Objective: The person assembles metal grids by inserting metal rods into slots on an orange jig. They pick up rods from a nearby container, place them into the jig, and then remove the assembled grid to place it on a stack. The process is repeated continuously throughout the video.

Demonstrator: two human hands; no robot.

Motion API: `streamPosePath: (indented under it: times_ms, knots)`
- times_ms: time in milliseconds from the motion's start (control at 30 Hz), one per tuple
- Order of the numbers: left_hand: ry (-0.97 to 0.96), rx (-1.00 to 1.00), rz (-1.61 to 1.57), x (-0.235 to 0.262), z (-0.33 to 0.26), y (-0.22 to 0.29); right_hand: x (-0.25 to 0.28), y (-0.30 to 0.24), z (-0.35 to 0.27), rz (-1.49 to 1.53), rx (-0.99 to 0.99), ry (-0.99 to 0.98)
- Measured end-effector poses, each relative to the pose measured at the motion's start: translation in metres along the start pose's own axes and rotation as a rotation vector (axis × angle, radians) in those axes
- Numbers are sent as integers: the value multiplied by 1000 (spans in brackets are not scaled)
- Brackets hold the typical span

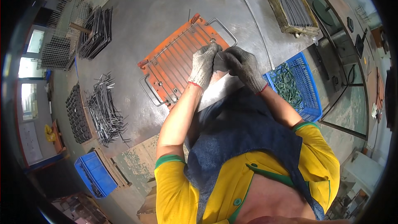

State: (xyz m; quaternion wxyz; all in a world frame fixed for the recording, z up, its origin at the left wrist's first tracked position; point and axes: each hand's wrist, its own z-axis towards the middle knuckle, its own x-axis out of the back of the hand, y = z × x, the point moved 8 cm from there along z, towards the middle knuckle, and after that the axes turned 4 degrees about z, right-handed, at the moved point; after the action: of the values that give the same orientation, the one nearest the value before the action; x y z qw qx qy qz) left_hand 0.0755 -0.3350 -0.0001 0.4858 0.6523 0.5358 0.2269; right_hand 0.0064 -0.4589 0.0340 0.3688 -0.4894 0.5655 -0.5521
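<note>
An orange flat jig (pixel 190 37) lies tilted on the metal table, carrying a wire rack (pixel 178 54) of parallel rods. Bent wire handles stand out at its two ends, one handle (pixel 226 29) at the upper right and another handle (pixel 150 91) at the lower left. At the jig's right near corner, my left hand (pixel 202 64), in a pale knit glove, has its fingers curled. Close against it is my right hand (pixel 245 65), in a greyer glove, also closed. Whatever sits between the fingers is hidden by the gloves.
Bent wire pieces (pixel 105 110) are heaped at the table's left, below stacked wire frames (pixel 96 33). A tray of straight rods (pixel 290 6) sits at the far right. A blue basket (pixel 306 79) holds green strips. One long thin strip (pixel 257 27) lies on the metal table (pixel 141 4).
</note>
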Motion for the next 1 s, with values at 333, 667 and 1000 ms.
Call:
streamPosePath:
  times_ms: [333, 667, 1000]
  knots:
    - [252, -754, 1489, -12, -8, 66, -1, 26, 9, -478, 63, -30]
    - [316, -929, 1627, -15, 5, 48, 29, -51, -3, -581, 553, 222]
    - [424, -992, 1465, 2, 7, 38, 12, 22, 15, -473, 541, 386]
